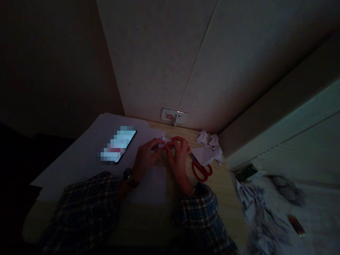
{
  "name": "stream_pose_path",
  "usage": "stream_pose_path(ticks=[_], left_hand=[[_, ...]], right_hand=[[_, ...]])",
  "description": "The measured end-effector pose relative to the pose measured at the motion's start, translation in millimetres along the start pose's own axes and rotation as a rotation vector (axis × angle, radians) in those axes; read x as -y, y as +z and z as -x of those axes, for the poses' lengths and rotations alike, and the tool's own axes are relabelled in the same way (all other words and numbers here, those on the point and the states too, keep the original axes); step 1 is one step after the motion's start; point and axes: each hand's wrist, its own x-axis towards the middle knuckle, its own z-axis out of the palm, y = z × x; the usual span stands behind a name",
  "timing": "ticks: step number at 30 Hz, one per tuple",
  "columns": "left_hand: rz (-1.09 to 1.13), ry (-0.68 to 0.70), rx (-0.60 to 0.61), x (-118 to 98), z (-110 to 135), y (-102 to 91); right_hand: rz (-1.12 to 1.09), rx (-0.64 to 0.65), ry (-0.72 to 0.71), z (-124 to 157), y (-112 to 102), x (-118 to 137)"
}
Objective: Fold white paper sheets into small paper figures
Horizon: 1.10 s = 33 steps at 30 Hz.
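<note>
Between my two hands is a small piece of folded white paper [163, 141], pinched at its edges above the table. My left hand [146, 154] grips its left side with thumb and fingers; a watch [130, 177] is on that wrist. My right hand [178, 156] has its fingertips closed on the paper's right side. Just right of that hand lie red-handled scissors [201, 170], partly under a loose white paper piece [204, 155]. Several folded paper shapes [203, 138] sit by the table's back right corner. The exact folds in the held paper are hard to make out.
Large white sheets [87, 156] cover the table's left part, with a lit phone [119, 145] on top. A wall socket [174, 116] with a plug is behind the table [223, 198]. Lower right, many folded papers [265, 219] lie on a pale surface. The scene is dim.
</note>
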Motion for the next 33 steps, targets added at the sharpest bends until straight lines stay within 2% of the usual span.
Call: stream_pose_path(ticks=[4, 8, 14, 25, 33], left_hand=[[0.098, -0.021, 0.043, 1, -2, 0.5], [0.19, -0.08, 0.113, 6, -4, 1.3], [0.372, -0.242, 0.056, 15, -7, 2.8], [0.315, -0.332, 0.039, 9, -11, 1.2], [0.409, -0.449, 0.123, 1, -7, -4.4]], right_hand=[[-0.019, 0.003, -0.039, -5, -8, 0], [-0.054, 0.109, -0.037, -13, -14, -12], [-0.133, 0.167, 0.014, -18, -12, -22], [-0.144, 0.142, 0.025, -17, -14, -17], [-0.124, 0.168, 0.001, -16, -17, -9]])
